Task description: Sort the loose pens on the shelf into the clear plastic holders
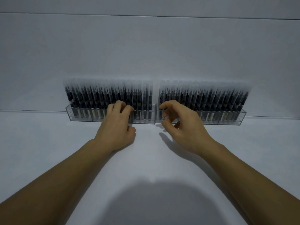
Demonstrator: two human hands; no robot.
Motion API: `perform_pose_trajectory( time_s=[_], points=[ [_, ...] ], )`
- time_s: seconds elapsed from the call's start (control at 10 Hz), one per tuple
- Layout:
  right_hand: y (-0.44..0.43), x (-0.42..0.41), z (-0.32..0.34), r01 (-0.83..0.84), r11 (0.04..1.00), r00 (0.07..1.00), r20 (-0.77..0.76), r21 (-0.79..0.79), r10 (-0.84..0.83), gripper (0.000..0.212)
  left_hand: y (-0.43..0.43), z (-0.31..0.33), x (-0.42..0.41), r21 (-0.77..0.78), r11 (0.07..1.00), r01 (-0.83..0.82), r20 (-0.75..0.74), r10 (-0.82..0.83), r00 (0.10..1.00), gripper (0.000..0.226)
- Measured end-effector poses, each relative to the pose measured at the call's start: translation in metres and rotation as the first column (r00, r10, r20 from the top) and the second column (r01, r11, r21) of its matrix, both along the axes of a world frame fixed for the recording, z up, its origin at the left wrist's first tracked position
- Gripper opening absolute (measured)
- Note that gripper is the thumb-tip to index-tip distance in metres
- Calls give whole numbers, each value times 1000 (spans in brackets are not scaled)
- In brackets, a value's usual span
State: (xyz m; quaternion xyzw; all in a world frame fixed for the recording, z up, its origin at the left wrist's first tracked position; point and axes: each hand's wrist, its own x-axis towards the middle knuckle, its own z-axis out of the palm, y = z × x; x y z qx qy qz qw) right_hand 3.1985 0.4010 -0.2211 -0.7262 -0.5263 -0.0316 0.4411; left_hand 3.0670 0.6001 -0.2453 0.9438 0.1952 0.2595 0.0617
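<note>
Two clear plastic holders stand side by side against the back wall, the left holder [81, 116] and the right holder [227, 120]. Both are packed with upright dark pens with frosted caps [90, 96]. My left hand [116, 125] reaches over the right part of the left holder; its fingers curl over the pens and hold one dark pen [131, 115] against the thumb at the front wall. My right hand [178, 125] hovers at the left end of the right holder with loosely curled fingers. Its index fingertip touches the end pen [160, 113] and its thumb stays apart. No loose pens show on the shelf.
The white shelf surface [48, 151] stretches in front of the holders, with a white wall [146, 46] behind. A narrow gap [155, 114] separates the two holders. A dark shadow of a head falls on the shelf near the bottom edge.
</note>
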Motion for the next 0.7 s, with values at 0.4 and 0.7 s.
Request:
perform_pose_trajectory(
  time_s=[0.4, 0.7],
  points=[
    [3, 5, -10, 25, 996, 999, 32, -82, -22, 34, -6, -12, 3, -8, 1000, -14, 85, 15, 996, 60],
    [-4, 14, -13, 88, 989, 996, -18, -118, -91, 31, -21, -11, -8, -118, 962, 246, -20, -250, 968, 52]
  ],
)
